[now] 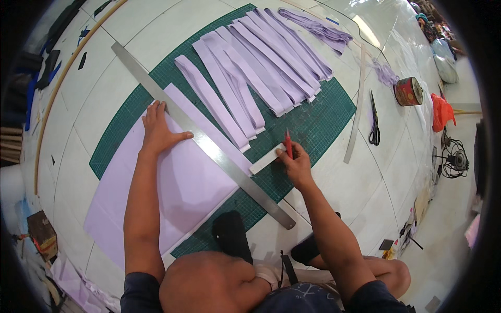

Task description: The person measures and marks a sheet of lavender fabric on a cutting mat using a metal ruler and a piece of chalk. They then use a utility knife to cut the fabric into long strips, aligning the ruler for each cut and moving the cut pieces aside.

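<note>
Okay, so the lilac cloth (198, 188) lies partly on the green mat (334, 107). Left hand (159, 130) is spread, fingers apart, pressing down at the steel ruler (211, 148) slanting across it. Cut strips (266, 62) lie past that. Right hand (297, 164) is pinched around a red tool (288, 146) plus a small white bar (265, 160). Black scissors (374, 125) and a tin (408, 92) sit further right.

Lighting: bright, diffuse; white glare on tiled floor (334, 141), upper right; sheen on steel ruler (210, 148); soft shadow across lilac fabric (182, 182). Centre sharp, rim softer, edges bowed, corners black.
</note>
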`<state>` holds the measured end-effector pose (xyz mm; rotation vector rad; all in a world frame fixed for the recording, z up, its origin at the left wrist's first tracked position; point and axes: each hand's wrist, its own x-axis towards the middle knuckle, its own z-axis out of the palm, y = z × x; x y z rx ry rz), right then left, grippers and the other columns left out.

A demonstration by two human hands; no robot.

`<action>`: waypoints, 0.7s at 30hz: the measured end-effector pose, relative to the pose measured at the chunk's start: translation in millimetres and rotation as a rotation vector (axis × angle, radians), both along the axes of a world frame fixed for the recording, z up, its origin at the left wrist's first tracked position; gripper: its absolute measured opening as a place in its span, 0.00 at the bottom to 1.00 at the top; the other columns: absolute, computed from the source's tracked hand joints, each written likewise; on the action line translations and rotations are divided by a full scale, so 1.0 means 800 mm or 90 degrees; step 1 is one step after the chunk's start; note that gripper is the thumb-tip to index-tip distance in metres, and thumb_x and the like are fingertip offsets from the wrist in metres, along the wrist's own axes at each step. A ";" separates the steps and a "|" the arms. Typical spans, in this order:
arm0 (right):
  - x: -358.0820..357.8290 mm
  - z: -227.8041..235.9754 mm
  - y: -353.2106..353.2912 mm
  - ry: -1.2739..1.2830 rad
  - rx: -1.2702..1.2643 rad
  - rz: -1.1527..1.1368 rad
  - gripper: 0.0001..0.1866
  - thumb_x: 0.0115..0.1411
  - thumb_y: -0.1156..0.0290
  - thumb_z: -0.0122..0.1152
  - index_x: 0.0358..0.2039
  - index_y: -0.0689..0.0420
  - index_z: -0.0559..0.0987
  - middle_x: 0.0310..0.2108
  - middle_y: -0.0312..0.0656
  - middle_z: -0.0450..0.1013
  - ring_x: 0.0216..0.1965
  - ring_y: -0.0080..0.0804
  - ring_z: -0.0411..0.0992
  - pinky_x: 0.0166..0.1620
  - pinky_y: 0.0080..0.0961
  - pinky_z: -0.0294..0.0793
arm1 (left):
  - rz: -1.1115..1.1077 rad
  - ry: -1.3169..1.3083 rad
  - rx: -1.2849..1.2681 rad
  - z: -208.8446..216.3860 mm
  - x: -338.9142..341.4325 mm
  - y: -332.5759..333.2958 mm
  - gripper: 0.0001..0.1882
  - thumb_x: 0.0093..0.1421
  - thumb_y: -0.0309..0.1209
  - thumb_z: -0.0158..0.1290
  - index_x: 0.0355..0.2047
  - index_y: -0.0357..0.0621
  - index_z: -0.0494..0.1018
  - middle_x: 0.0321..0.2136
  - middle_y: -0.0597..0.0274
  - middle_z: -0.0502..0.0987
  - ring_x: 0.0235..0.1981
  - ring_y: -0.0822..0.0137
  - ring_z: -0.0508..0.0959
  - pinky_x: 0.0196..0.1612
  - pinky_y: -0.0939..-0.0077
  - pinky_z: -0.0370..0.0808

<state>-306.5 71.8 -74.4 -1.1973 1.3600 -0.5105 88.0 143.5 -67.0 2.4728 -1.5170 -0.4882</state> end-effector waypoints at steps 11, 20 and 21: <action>0.022 -0.016 0.012 0.105 -0.092 0.062 0.24 0.57 0.59 0.71 0.48 0.62 0.78 0.35 0.43 0.76 0.36 0.30 0.72 0.42 0.28 0.71 | 0.001 -0.014 -0.010 -0.005 0.003 0.005 0.69 0.31 0.59 0.74 0.67 0.33 0.54 0.68 0.45 0.53 0.71 0.47 0.47 0.71 0.49 0.47; 0.021 -0.021 0.012 0.083 -0.093 0.053 0.24 0.58 0.60 0.70 0.48 0.63 0.77 0.35 0.43 0.75 0.36 0.30 0.71 0.43 0.27 0.71 | -0.012 -0.028 -0.026 -0.012 0.004 0.004 0.69 0.31 0.62 0.73 0.66 0.33 0.55 0.67 0.44 0.53 0.71 0.45 0.49 0.70 0.49 0.48; 0.020 -0.022 0.011 0.070 -0.089 0.045 0.24 0.58 0.60 0.70 0.48 0.63 0.77 0.35 0.43 0.75 0.36 0.30 0.71 0.43 0.26 0.71 | -0.014 -0.030 -0.031 -0.014 0.004 0.004 0.69 0.31 0.62 0.73 0.66 0.33 0.55 0.67 0.44 0.53 0.71 0.45 0.49 0.70 0.48 0.47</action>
